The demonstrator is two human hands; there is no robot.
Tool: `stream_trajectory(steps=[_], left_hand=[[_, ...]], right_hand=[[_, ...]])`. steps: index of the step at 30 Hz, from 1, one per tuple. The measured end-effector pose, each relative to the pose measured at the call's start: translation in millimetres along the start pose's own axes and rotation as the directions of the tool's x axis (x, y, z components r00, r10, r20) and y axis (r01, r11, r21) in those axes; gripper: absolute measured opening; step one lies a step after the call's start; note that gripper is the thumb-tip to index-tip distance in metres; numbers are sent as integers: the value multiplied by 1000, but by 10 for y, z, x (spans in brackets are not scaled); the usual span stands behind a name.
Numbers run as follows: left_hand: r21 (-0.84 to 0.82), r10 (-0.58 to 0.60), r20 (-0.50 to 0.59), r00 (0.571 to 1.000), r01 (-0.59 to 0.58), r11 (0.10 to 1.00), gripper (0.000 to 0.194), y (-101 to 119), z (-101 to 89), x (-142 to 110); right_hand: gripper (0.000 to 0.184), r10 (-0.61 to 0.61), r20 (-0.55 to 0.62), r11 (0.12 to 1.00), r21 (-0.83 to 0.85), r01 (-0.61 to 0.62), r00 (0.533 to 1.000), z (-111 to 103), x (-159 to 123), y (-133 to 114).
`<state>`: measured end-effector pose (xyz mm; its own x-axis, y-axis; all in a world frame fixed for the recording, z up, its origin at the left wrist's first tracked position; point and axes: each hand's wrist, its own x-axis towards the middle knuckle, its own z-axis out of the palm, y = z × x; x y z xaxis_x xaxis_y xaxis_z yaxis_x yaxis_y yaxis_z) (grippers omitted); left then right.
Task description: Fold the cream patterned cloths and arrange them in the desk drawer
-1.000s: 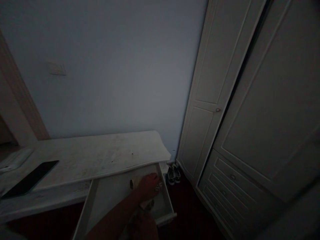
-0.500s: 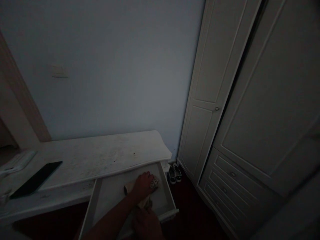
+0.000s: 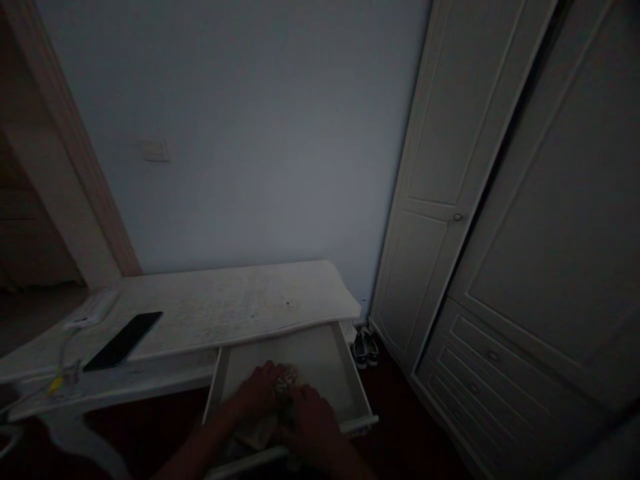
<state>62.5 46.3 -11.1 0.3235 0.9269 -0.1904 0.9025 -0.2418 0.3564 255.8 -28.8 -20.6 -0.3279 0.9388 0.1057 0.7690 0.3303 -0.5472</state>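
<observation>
A white drawer [image 3: 320, 347] is pulled out from the desk, and both my hands are inside it. My left hand [image 3: 261, 388] is closed, fingers curled over the left side of a light cloth bundle with a dark mottled pattern [image 3: 287, 379]. On the bundle's right side, my right hand [image 3: 314, 417] is also closed, with its fingertips bent down and partly hidden. Plain beige cloth [image 3: 255, 432] lies below and between the hands. Dim light hides what kind of cloth item it is.
The worn white desk top [image 3: 225, 300] carries a black phone-like slab [image 3: 124, 340] and a white device with a cable [image 3: 95, 308]. Dark shoes [image 3: 366, 348] stand on the dark red floor by the white wardrobe [image 3: 425, 267]. A wall switch [image 3: 155, 151] is on the wall.
My view has turned left, so the room sits farther right. My left hand and the patterned cloth have moved left within the drawer. My right hand is now beside the cloth bundle.
</observation>
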Motion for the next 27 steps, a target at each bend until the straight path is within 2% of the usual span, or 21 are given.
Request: stream_trajectory(steps=[3,5,7,9,10,11,13,15,17,18,19,21,23,25,27], left_hand=[[-69,-17,-9,1000,16,997,77,-102,-47,-61],[-200,-29,-87,996,11,980,76,-59,-111,-108],[-461,-20,-177,984,-65,885,79,98,-203,-179],[-695,65,-200,978,-188,694,82,353,-325,-284],[-747,120,-192,974,-224,626,82,497,-395,-350],[-758,172,-199,965,-263,597,80,637,-464,-423],[-695,251,-263,932,-363,621,76,855,-567,-583],[-614,301,-296,907,-422,667,69,929,-562,-747],[-562,319,-262,911,-412,717,67,840,-401,-888],[-511,322,-229,919,-395,763,68,748,-267,-941],[-424,324,-175,930,-368,827,70,641,-112,-979],[-195,294,-53,954,-298,934,71,432,209,-1012],[-12,200,28,979,-199,980,55,299,457,-1007],[87,129,70,989,-135,987,50,272,571,-998],[120,104,84,991,-113,986,53,324,559,-1009]], right_hand=[[78,-53,179,960,279,2,982,-81,104,-77],[97,-94,208,865,502,-24,974,-101,147,-144],[106,-117,128,701,713,-9,985,-114,172,-206],[103,-59,-42,543,837,67,997,-149,183,-228],[100,9,-133,504,857,110,991,-189,178,-212],[98,92,-218,497,856,145,972,-251,163,-172],[92,236,-348,534,827,179,907,-452,91,-9],[77,333,-426,569,802,181,841,-735,-42,262],[66,429,-484,596,786,164,762,-1020,-211,610],[65,481,-512,606,781,152,712,-1129,-293,793],[67,512,-523,621,773,126,681,-1201,-362,967],[75,518,-446,613,789,46,730,-1222,-436,1249],[79,501,-333,577,817,-22,799,-1119,-401,1392],[77,459,-276,556,831,-30,845,-1001,-251,1390],[70,443,-262,535,845,-18,857,-965,-9,1300]])
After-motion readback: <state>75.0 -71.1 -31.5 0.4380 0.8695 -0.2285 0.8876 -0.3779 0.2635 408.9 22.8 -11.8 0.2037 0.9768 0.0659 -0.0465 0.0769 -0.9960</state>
